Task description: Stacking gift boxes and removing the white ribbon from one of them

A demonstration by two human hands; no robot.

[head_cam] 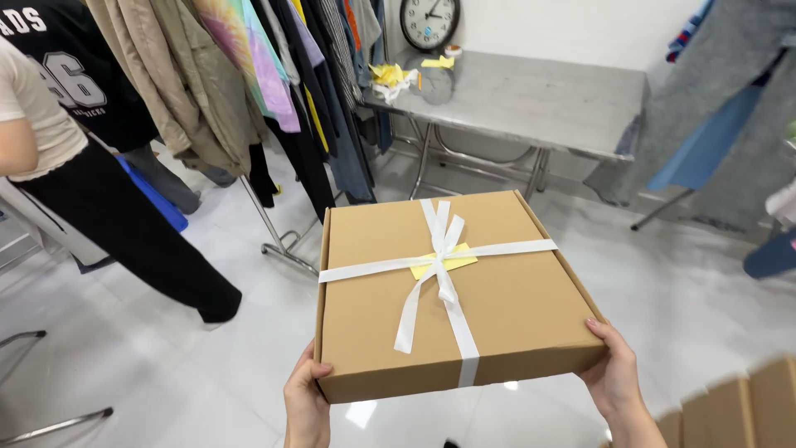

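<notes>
The floor (141, 365) is pale, glossy tile that mirrors the light. On it stand the metal feet of a clothes rack (286, 245), left of centre, and the thin bar of another stand (50, 425) at the lower left edge. A person in black trousers (133, 241) stands on the floor at the left. A blue flat thing (153, 195) lies slanted on the tiles behind them.

A steel table (531, 99) stands on crossed folding legs at the far wall. On its left end lie yellow paper scraps (390, 76), a yellow note (439, 61) and a small tape roll (452, 51); a round clock (429, 21) stands on it, leaning on the wall.
</notes>
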